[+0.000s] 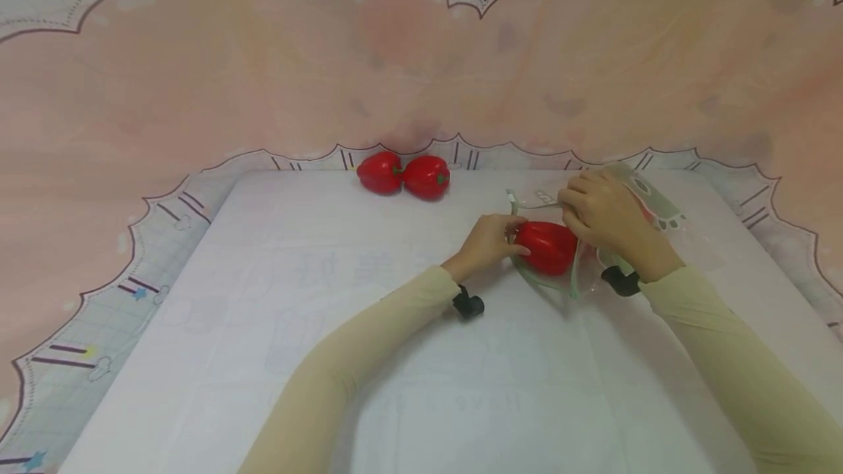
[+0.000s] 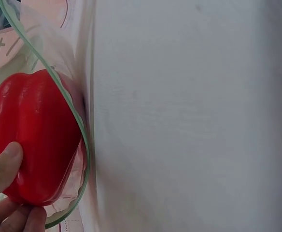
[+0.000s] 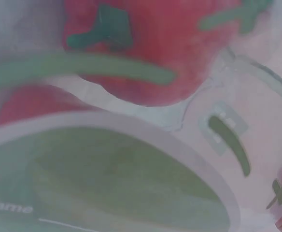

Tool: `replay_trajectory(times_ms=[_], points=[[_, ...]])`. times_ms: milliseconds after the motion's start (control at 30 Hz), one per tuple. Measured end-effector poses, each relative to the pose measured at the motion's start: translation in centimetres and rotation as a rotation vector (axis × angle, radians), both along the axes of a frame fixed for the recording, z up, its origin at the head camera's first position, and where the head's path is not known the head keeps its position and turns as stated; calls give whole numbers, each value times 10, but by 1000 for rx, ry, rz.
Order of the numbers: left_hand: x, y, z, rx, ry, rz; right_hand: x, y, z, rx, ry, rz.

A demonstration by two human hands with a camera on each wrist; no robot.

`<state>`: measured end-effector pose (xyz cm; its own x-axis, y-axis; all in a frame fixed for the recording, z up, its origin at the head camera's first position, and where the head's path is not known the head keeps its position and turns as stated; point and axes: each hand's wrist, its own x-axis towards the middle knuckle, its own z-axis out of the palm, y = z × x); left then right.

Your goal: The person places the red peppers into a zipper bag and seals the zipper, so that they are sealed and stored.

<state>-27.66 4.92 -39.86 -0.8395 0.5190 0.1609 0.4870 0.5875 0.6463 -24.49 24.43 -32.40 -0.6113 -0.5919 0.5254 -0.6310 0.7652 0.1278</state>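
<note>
My left hand grips a red bell pepper, thumb on one side and fingers beneath. The pepper lies within the opening of a clear zip bag with a green rim. In the left wrist view the rim curves around the pepper. My right hand pinches the far edge of the bag's mouth. Through the printed plastic, the right wrist view shows blurred red shapes; one is a pepper with a green stem. The right fingers are mostly out of that view.
Two more red bell peppers lie side by side at the back edge of the white table. A patterned curtain hangs behind the table. Each wrist wears a small black camera.
</note>
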Motion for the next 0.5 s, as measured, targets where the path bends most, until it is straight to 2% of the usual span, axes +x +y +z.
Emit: replay_trajectory(times_ms=[200,500], points=[[1,0,-1,1,-1,0,0,0,-1,3,-1,-4],[2,-6,-3,99,-44,-12,-1,1,-1,-8,-11,-8]])
